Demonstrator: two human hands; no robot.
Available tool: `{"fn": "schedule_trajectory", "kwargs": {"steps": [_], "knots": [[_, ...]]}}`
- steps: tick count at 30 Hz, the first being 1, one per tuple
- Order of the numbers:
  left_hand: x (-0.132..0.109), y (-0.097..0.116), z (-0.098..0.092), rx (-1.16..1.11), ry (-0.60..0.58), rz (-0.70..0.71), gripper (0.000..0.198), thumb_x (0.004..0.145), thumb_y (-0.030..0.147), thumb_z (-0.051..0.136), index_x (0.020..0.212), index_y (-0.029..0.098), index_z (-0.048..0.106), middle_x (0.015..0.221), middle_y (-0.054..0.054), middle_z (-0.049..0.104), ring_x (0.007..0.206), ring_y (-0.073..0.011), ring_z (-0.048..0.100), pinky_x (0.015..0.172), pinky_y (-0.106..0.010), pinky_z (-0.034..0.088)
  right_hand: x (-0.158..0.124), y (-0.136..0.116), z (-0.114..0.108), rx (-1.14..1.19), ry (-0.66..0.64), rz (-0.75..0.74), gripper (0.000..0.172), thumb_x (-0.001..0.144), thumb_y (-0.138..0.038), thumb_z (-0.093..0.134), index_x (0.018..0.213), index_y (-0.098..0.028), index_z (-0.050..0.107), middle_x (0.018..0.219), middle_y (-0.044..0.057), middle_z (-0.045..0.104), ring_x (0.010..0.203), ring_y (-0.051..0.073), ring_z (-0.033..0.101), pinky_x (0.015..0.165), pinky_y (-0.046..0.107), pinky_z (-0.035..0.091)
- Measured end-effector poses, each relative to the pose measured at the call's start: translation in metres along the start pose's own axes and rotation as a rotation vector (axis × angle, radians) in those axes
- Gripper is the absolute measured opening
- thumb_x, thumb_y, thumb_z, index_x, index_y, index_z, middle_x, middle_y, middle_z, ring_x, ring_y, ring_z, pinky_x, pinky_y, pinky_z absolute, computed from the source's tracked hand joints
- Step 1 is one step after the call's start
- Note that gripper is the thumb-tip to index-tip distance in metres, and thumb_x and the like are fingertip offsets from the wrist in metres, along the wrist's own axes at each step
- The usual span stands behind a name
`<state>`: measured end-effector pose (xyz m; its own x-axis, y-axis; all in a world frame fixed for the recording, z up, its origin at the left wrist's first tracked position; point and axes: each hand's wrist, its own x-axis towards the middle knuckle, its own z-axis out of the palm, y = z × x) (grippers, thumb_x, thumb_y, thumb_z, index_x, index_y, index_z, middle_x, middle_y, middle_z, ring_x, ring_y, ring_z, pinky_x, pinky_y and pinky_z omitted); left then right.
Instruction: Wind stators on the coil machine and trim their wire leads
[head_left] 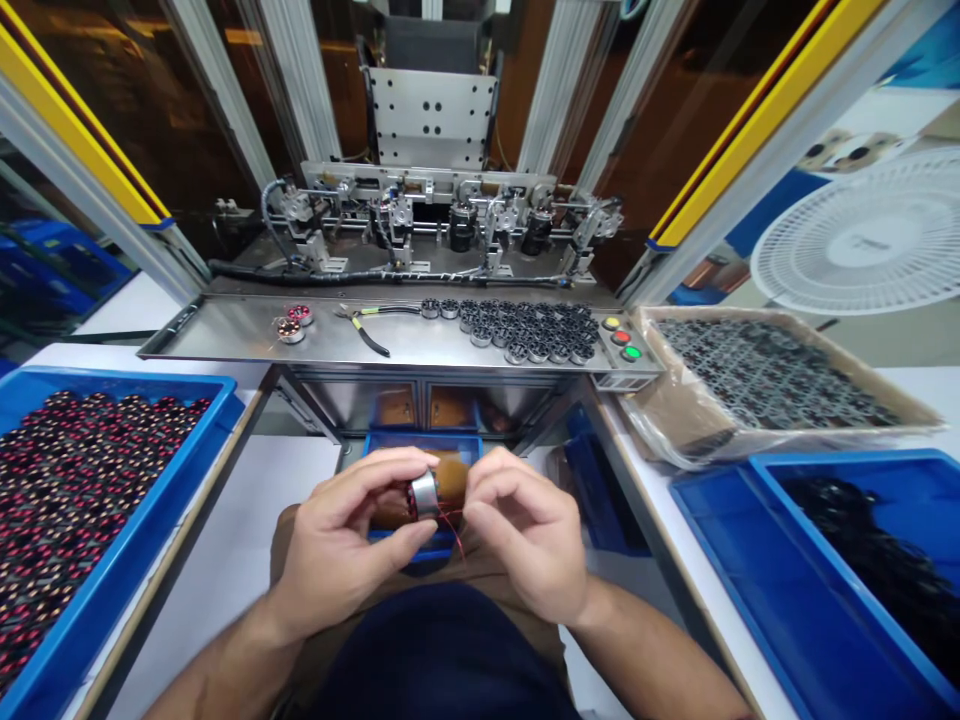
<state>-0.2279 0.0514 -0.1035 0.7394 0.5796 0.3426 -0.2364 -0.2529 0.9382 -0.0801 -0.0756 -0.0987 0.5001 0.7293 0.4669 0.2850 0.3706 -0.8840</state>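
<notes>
My left hand [352, 525] grips a motor stator [425, 495], a small silver ring with windings, between thumb and fingers above my lap. Thin red wires [456, 530] trail from its right side. My right hand [529, 530] is closed beside it, thumb and forefinger pinched on a red wire end. Beneath both hands sits a blue bin [472, 445], partly hidden. On the metal ledge [225, 330] ahead lie two wound stators [292, 325], a pair of cutting pliers [367, 330] with yellow-marked handles, and a cluster of black-and-silver stator cores [525, 330].
Left stands a blue crate [217, 400] full of copper-wound stators. Right are a plastic-lined carton [675, 400] of grey parts and a blue crate [765, 480] with black parts. Coloured push buttons [621, 338] border the ledge. Behind is a machine [435, 220]; a white fan [870, 240] stands right.
</notes>
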Motion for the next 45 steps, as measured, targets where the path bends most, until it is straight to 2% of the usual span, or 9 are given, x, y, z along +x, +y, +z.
{"fn": "schedule_trajectory", "kwargs": {"steps": [4,7,12,19,22,27,36,40,45], "knots": [[-0.004,0.001,-0.011,0.405,-0.055,0.234,0.058,0.070,0.006,0.076,0.123,0.026,0.065,0.118,-0.007,0.071,0.112,-0.0246,0.066,0.099,-0.033,0.053,0.007,-0.002,-0.025,-0.002,-0.020,0.118,0.016,0.089,-0.028,0.063,0.079,-0.016,0.064,0.078,0.003,0.059,0.073,0.015,0.056,0.067,0.028,0.046],[-0.003,0.004,-0.014,0.574,-0.115,0.370,0.070,0.070,0.006,0.076,0.134,0.026,0.055,0.121,-0.006,0.071,0.108,-0.0217,0.068,0.096,-0.030,0.054,0.015,-0.015,-0.031,-0.105,-0.238,0.091,0.024,0.083,-0.038,0.071,0.082,-0.014,0.066,0.082,0.005,0.061,0.076,0.016,0.057,0.070,0.029,0.046],[0.001,0.013,-0.014,0.657,-0.184,0.542,0.068,0.073,0.002,0.073,0.136,0.017,0.051,0.117,-0.010,0.071,0.106,-0.0185,0.068,0.095,-0.027,0.054,0.027,-0.037,-0.018,-0.207,-0.539,0.107,0.013,0.088,-0.020,0.063,0.077,-0.013,0.064,0.077,0.004,0.062,0.074,0.013,0.057,0.070,0.026,0.046],[-0.003,0.025,-0.025,0.557,-0.324,0.429,0.043,0.077,0.005,0.070,0.118,0.018,0.062,0.120,-0.010,0.069,0.109,-0.0172,0.067,0.092,-0.025,0.057,0.051,-0.032,-0.039,-0.398,-0.637,-0.134,0.013,0.091,-0.017,0.061,0.080,-0.014,0.067,0.077,0.005,0.066,0.075,0.014,0.058,0.072,0.030,0.047],[-0.004,0.024,-0.027,0.557,-0.274,0.405,0.042,0.076,0.007,0.072,0.116,0.018,0.062,0.117,-0.009,0.070,0.107,-0.0164,0.068,0.095,-0.024,0.056,0.052,-0.034,-0.046,-0.624,-0.472,-0.269,0.010,0.092,-0.016,0.059,0.085,-0.014,0.067,0.081,0.007,0.066,0.077,0.016,0.058,0.071,0.032,0.048],[-0.005,0.020,-0.022,0.655,-0.168,0.437,0.042,0.077,0.008,0.072,0.116,0.017,0.063,0.117,-0.008,0.069,0.107,-0.0150,0.067,0.098,-0.021,0.052,0.037,-0.047,-0.021,-0.664,-0.473,-0.523,0.029,0.090,-0.039,0.064,0.097,-0.011,0.062,0.090,0.012,0.066,0.082,0.019,0.058,0.070,0.034,0.049],[-0.014,0.021,-0.045,0.611,-0.211,0.307,0.040,0.077,0.011,0.072,0.115,0.023,0.064,0.116,-0.005,0.071,0.107,-0.0142,0.068,0.097,-0.020,0.053,0.042,-0.038,0.007,-0.803,-0.708,-0.885,0.023,0.092,-0.010,0.043,0.086,-0.009,0.066,0.079,0.011,0.064,0.073,0.020,0.055,0.063,0.036,0.044],[-0.027,0.015,-0.072,0.433,-0.077,0.142,0.043,0.075,0.011,0.075,0.113,0.028,0.066,0.114,-0.002,0.073,0.107,-0.0170,0.069,0.096,-0.025,0.055,0.067,-0.022,0.009,-0.764,-0.766,-0.897,0.027,0.095,-0.011,0.039,0.088,-0.010,0.065,0.078,0.011,0.065,0.072,0.020,0.054,0.065,0.036,0.045],[-0.038,0.007,-0.083,0.180,0.318,0.146,0.044,0.076,0.005,0.073,0.114,0.026,0.068,0.118,-0.004,0.071,0.111,-0.0187,0.067,0.092,-0.025,0.058,0.145,0.050,0.043,-0.854,-0.513,-0.512,0.031,0.092,-0.041,0.060,0.107,-0.014,0.063,0.104,0.013,0.067,0.100,0.023,0.059,0.090,0.037,0.048]]}}
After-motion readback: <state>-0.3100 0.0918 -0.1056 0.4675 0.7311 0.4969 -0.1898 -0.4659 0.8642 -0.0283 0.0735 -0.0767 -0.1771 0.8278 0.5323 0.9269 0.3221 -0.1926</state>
